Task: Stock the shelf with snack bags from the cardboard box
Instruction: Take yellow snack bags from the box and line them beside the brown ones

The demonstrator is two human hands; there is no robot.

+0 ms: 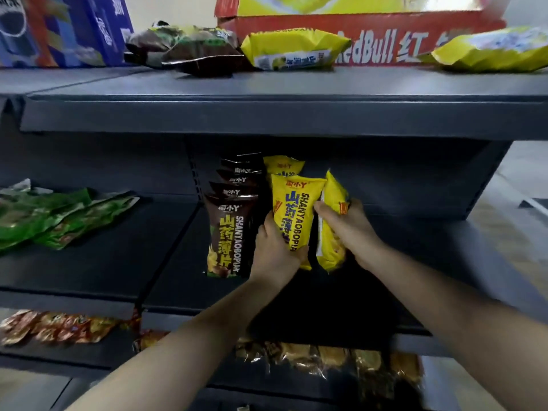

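Both hands are in on the middle shelf [178,253]. The left hand [274,253] is closed round the lower end of an upright yellow snack bag [292,215], which stands in front of another yellow one [283,166]. The right hand [348,229] grips a second yellow bag [332,232], turned edge-on, just beside the first. To their left stands a row of dark brown bags [231,229] (same brand lettering, by the look of it). Green packets [59,215] lie flat further left. On the top shelf [267,114] loose yellow bags [293,48] rest before a red cardboard box [370,28].
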